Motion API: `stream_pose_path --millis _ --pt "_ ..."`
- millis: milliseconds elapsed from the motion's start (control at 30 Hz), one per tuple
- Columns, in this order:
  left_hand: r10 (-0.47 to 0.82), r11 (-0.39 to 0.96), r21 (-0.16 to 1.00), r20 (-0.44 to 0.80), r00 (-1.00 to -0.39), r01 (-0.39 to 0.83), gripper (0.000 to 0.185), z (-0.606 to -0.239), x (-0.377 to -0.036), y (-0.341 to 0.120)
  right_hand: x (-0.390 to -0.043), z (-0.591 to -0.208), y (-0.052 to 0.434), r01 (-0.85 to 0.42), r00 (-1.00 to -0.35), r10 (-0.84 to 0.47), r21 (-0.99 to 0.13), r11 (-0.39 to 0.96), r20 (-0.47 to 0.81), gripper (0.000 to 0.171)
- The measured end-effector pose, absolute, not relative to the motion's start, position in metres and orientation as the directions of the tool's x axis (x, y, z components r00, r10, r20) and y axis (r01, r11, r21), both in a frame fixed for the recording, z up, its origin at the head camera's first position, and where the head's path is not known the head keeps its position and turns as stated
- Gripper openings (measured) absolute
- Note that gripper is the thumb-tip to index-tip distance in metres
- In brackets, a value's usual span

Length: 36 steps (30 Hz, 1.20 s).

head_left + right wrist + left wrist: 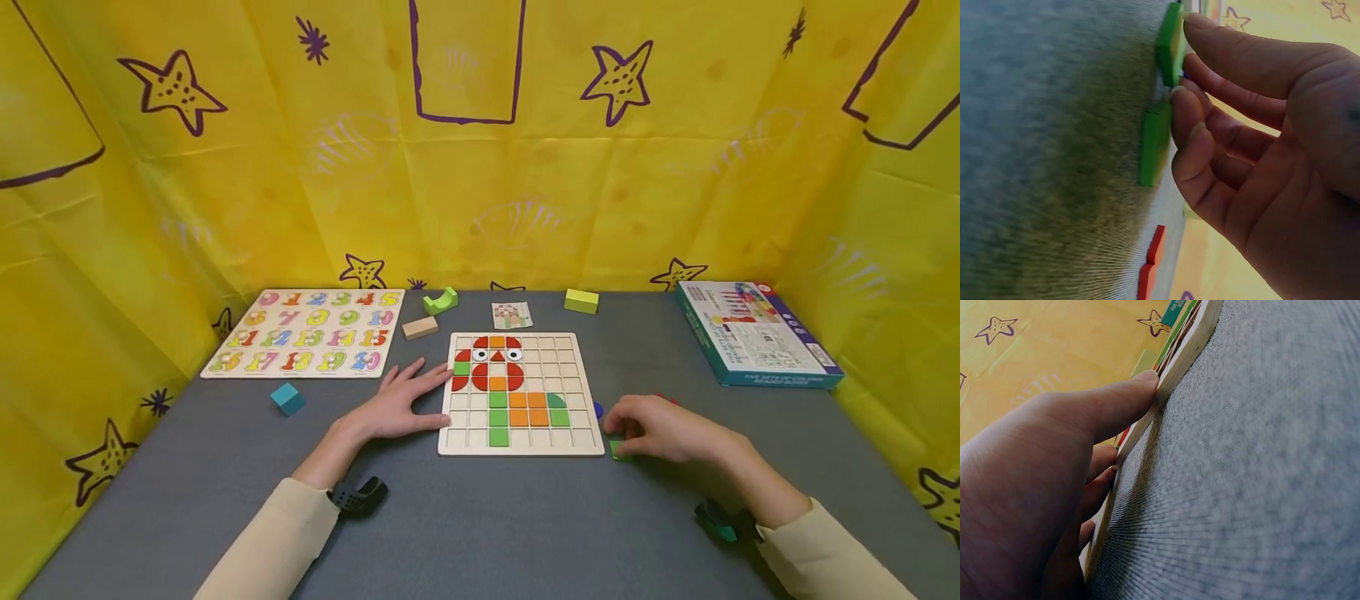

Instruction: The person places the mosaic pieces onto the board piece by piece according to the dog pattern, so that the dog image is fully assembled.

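Note:
A square wooden grid board point(558, 358) lies flat, partly filled with red, orange and green tiles and two round eye pieces. Against its left edge rests my left hand point(405, 404), fingers spread, with the thumb point(1125, 397) touching the rim. Just off the board's lower right corner, my right hand point(660, 429) has its fingers curled low over the table. Its thumb and fingertips pinch a green square tile point(1170, 47). A second green tile point(1155, 147) lies beside it, close under the fingers. Red pieces point(1156, 244) sit farther right, mostly behind the hand in the head view.
A number puzzle board point(300, 333) lies at left, near a blue cube point(288, 399). Behind the grid board are a green arch point(441, 301), a plain wood block point(420, 327), a picture card point(512, 315) and a yellow-green block point(581, 301). A flat box point(757, 333) lies at right.

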<state>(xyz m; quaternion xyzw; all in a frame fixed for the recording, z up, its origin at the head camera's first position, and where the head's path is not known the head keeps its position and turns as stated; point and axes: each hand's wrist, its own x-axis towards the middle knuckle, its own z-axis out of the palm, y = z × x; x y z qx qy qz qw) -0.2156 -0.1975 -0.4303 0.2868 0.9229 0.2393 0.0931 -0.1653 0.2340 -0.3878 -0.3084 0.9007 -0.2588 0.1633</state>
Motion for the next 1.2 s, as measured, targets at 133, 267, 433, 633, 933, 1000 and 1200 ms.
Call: stream_pose_path --millis 133,267,433,633,933,1000,1200 --pt "0.575 0.718 0.498 -0.032 -0.817 0.486 0.083 -0.429 -0.215 -0.198 -0.162 -0.391 0.234 -0.484 -0.748 -0.652 -0.570 0.664 -0.124 0.015" --pt "0.573 0.719 0.500 -0.033 -0.819 0.483 0.084 -0.429 -0.215 -0.198 -0.161 -0.392 0.234 -0.499 -0.744 -0.660 -0.568 0.654 -0.107 0.016" --pt "0.570 0.721 0.501 -0.035 -0.821 0.479 0.084 -0.429 -0.215 -0.198 -0.160 -0.390 0.232 -0.492 -0.742 -0.660 -0.576 0.652 -0.113 0.018" --pt "0.571 0.721 0.503 -0.040 -0.820 0.477 0.084 -0.430 -0.216 -0.198 -0.162 -0.382 0.232 -0.466 -0.743 -0.654 -0.590 0.659 -0.145 0.014" --pt "0.568 0.725 0.497 -0.039 -0.822 0.477 0.084 -0.430 -0.216 -0.198 -0.172 -0.375 0.218 -0.441 -0.745 -0.653 -0.635 0.634 -0.135 0.009" --pt "0.568 0.726 0.497 -0.043 -0.822 0.475 0.084 -0.429 -0.216 -0.198 -0.175 -0.376 0.211 -0.462 -0.738 -0.667 -0.642 0.612 -0.105 0.009" --pt "0.567 0.729 0.493 -0.046 -0.822 0.475 0.084 -0.428 -0.215 -0.197 -0.180 -0.384 0.189 -0.537 -0.721 -0.692 -0.616 0.576 -0.018 0.008"
